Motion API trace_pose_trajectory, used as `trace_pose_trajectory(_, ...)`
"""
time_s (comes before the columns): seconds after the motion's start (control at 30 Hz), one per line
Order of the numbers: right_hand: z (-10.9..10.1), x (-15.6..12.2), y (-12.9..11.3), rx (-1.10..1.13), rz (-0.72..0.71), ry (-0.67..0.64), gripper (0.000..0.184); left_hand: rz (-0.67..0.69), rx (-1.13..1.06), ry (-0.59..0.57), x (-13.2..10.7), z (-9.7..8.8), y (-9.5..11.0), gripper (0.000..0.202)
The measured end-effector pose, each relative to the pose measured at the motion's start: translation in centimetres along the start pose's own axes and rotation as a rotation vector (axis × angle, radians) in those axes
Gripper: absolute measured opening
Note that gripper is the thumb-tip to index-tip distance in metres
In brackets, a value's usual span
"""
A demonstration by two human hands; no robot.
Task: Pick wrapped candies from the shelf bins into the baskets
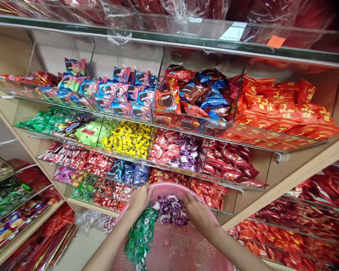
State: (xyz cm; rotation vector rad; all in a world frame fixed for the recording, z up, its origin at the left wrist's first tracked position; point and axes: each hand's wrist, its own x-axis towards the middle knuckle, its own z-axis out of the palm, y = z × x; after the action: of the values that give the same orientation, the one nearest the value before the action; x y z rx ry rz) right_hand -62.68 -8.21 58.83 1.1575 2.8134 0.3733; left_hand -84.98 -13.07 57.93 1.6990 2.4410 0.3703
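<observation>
A pink perforated basket (169, 248) sits low in the middle, in front of tiered candy shelves. My left hand (139, 199) grips the basket's far rim, fingers curled over it. My right hand (196, 210) reaches into the basket with its fingers closed down into a pile of purple and white wrapped candies (169, 209). A heap of green wrapped candies (139, 235) lies in the basket under my left wrist.
Clear acrylic bins (186, 124) hold yellow candies (130, 139), purple and red-white candies (177, 150), green packs (45, 120), blue cookie packs (124, 92) and red packets (285, 109). More shelves of red packets stand at the right (299, 226) and mixed sweets at the left (11, 203).
</observation>
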Motion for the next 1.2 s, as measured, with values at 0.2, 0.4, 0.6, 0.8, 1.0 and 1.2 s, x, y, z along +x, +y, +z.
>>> trace_pose_trajectory(0.2, 0.9, 0.5, -0.9, -0.063, 0.013, 0.007, 0.033, -0.024, -0.007, -0.02, -0.1, -0.2, 0.1, 0.044)
trace_pose_trajectory(0.4, -1.1, 0.2, -1.0, -0.081, -0.018, 0.009, 0.027, -0.016, 0.0, -0.003, -0.1, -0.2, 0.1, 0.044)
trace_pose_trajectory(0.6, -11.0, 1.7, 1.8, 0.134, -0.006, 0.207, 0.017, -0.005, -0.004, 0.012, 0.1, 0.4, -0.2, 0.042)
trace_pose_trajectory(0.8, -15.3, 6.4, 5.0, -0.003, -0.004, 0.261, 0.018, 0.007, 0.0, 0.017, 0.1, 0.3, -0.2, 0.04)
trace_pose_trajectory(1.0, -13.9, 9.6, 5.5, -0.051, 0.035, 0.083, 0.027, -0.008, 0.006, -0.004, 0.0, 0.0, -0.1, 0.039)
trace_pose_trajectory(1.2, -13.9, 9.9, 5.8, -0.08, 0.017, 0.06, 0.028, 0.012, 0.012, 0.011, 0.2, 0.2, -0.2, 0.039)
